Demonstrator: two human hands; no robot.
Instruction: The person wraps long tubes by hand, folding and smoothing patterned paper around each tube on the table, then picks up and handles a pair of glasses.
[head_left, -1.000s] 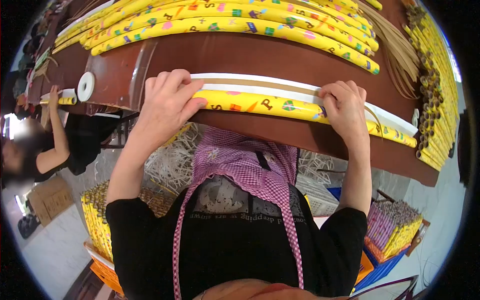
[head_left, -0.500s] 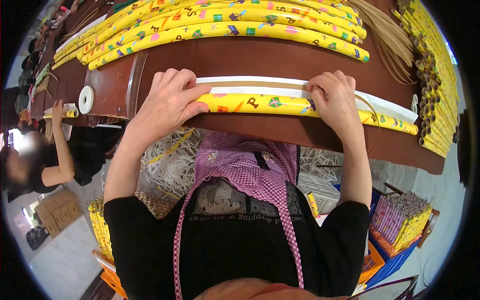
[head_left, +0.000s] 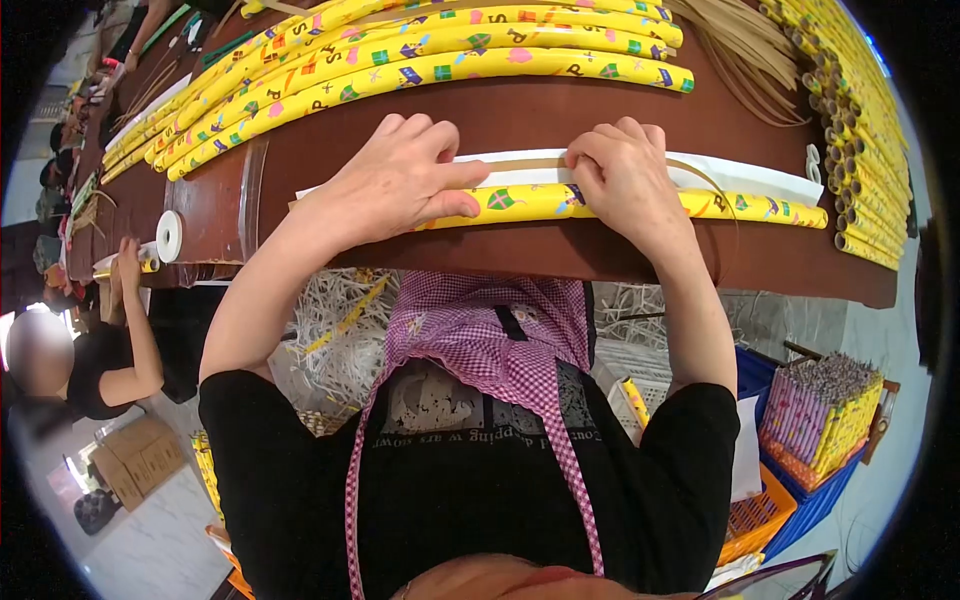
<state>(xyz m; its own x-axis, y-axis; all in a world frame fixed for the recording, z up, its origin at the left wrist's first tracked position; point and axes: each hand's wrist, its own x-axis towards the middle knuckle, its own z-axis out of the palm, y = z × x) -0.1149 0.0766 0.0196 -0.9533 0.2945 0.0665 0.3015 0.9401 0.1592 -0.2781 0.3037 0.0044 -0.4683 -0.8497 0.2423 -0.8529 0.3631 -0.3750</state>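
Left fingers (head_left: pixel 462 174) grip yellow roll (head_left: pixel 528 201), right fingers (head_left: pixel 584 151) brown strip (head_left: pixel 532 166); blue crate (head_left: pixel 818 504) holds tubes (head_left: pixel 808 408).

I watched a long brown worktop (head_left: pixel 530 115) cross my view and run off leftward. The floor (head_left: pixel 150 545) was pale and grey-veined at lower left, with brown cartons (head_left: pixel 140 462) on it; a blue crate (head_left: pixel 822 508) and an orange crate (head_left: pixel 768 508) stood at lower right.
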